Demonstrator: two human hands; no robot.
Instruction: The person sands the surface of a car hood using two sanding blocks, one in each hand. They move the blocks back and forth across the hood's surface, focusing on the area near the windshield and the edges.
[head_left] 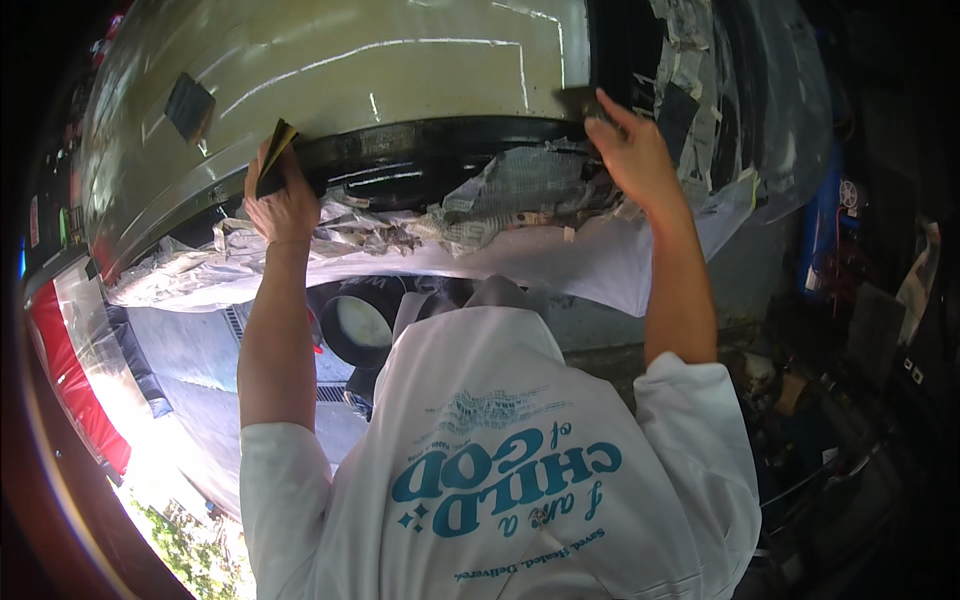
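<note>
A large, glossy beige vehicle panel (430, 80) fills the top of the view, with a black trim edge (420, 140) along its lower border. My left hand (283, 200) is at that edge on the left, its fingers closed round a folded sheet of sandpaper (274, 155), dark with a yellowish edge. Over on the right, my right hand (638, 160) pinches a small dark sandpaper piece (578, 100) against the panel's right border. Another dark square sheet (190, 107) rests on the panel to the left. My fingertips on the left are partly hidden by the folded sheet.
Crumpled newspaper masking (500, 200) and whitish plastic sheeting (590, 265) run below the trim. More newspaper (690, 50) and clear plastic film (780, 110) cover the right side, with a dark sheet (677, 115) there. A dark round container (358, 325) stands on the floor underneath.
</note>
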